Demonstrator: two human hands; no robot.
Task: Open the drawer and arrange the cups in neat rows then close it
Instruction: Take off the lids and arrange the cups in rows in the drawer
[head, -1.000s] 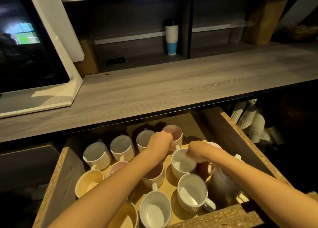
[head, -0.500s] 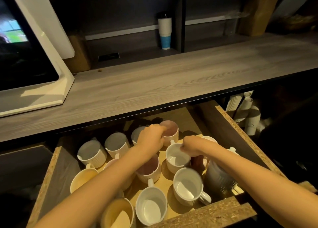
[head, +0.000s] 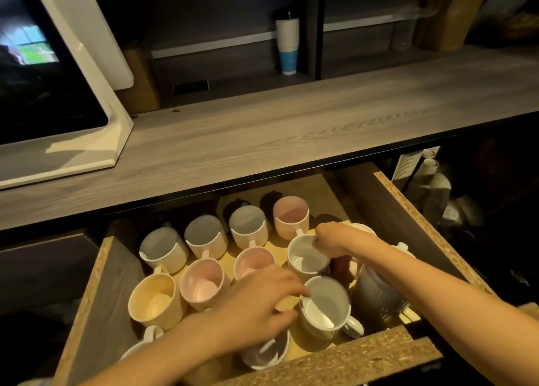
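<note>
Right hand (head: 332, 239) is pinching the rim of the middle white cup (head: 306, 264). Left hand (head: 259, 301) reaches fingers-out to the front white cup (head: 326, 309) and touches its rim, but it's hard to tell if it's actually gripping. Best bet is probably to lift each cup a little rather than drag it, turn the handles the same way, and line them up with the tidy back row (head: 204, 237). The drawer (head: 423, 234) sits open under the tabletop (head: 291, 129). The cups are white, pink and yellow, some ribbed, and packed close, so they'd likely clink easily.
</note>
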